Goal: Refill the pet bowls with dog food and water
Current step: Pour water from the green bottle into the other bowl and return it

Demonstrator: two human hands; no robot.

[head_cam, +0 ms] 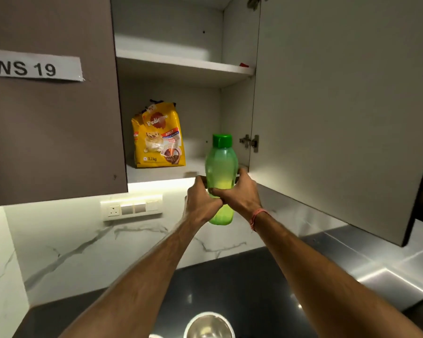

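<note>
A green plastic water bottle [221, 164] with a green cap is held upright in front of the open wall cabinet, just below its lower shelf. My left hand [202, 200] and my right hand [241, 191] both wrap around the bottle's middle. A yellow bag of dog food [158, 136] stands on the cabinet's lower shelf [156, 173], to the left of the bottle and farther back. A steel pet bowl [209, 325] sits on the dark countertop at the bottom edge, partly cut off.
The open cabinet door [340, 106] hangs to the right of my arms. A closed brown door labelled "WS 19" [54, 118] is at left. A switch panel [132, 208] sits on the marble backsplash. A steel surface [381, 264] lies at right.
</note>
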